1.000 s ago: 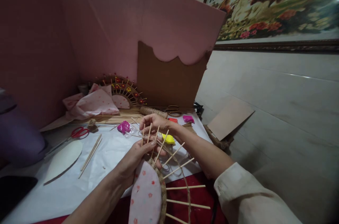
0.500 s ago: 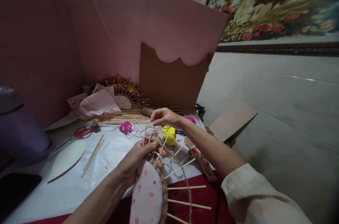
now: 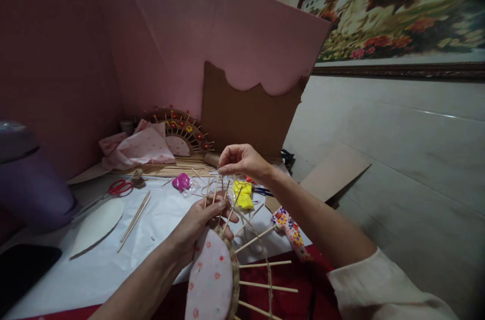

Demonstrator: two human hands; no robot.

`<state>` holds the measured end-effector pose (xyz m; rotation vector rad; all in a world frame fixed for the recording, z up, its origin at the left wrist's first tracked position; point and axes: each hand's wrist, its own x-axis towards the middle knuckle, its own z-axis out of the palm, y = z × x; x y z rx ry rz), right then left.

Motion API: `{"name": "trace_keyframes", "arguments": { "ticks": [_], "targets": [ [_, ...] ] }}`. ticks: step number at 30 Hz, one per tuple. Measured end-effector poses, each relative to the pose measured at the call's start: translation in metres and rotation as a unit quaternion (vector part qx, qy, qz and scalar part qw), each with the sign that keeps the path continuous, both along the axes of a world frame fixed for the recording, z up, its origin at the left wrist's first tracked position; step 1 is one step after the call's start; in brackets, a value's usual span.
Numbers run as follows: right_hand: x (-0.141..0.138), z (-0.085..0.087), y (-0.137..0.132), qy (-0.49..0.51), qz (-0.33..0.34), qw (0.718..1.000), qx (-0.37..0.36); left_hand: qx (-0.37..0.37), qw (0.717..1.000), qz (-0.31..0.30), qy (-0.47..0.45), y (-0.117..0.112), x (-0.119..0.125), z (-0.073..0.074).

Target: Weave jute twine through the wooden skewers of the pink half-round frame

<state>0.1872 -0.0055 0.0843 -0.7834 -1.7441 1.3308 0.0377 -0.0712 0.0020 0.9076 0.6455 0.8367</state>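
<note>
My left hand point(image 3: 197, 226) grips the top of a half-round craft piece point(image 3: 212, 279) covered in pink flowered cloth, rimmed with woven jute, with thin wooden skewers point(image 3: 261, 264) fanning out from it. The thumb presses against the upright skewers. My right hand point(image 3: 242, 161) is raised above the skewer tips with fingers pinched on a thin jute string point(image 3: 222, 186) that runs down between the sticks.
Red scissors point(image 3: 119, 187), loose skewers point(image 3: 132, 216) and a flat half-round card point(image 3: 96, 221) lie on white paper at the left. Pink point(image 3: 181, 181) and yellow point(image 3: 243, 195) packets, a flowered glue gun point(image 3: 290, 226), a finished decorated fan point(image 3: 180, 130), pink cloth point(image 3: 136, 146) and cardboard point(image 3: 246, 113) stand behind.
My right hand has lifted up and away from the skewers, drawing the string taut. The flowered glue gun has come into view under the right forearm. My left hand has held still.
</note>
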Motion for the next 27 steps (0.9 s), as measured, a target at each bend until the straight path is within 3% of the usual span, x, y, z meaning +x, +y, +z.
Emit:
{"name": "trace_keyframes", "arguments": {
  "ticks": [7, 15, 21, 27],
  "targets": [
    [-0.008, 0.001, -0.014, 0.012, 0.041, 0.999, -0.006, 0.008, 1.0, 0.001, 0.002, 0.0, -0.001, 0.0],
    [-0.009, 0.001, -0.005, 0.002, -0.011, 0.999, 0.048, 0.011, 1.0, -0.012, -0.013, -0.002, -0.001, 0.001],
    [-0.021, -0.008, 0.01, -0.017, -0.021, 0.995, 0.091, 0.008, 1.0, -0.005, 0.0, -0.002, 0.0, 0.003],
    [-0.017, -0.027, 0.032, -0.027, -0.029, 0.999, 0.015, 0.002, 1.0, 0.002, 0.009, -0.002, 0.0, 0.004]
  ]
}}
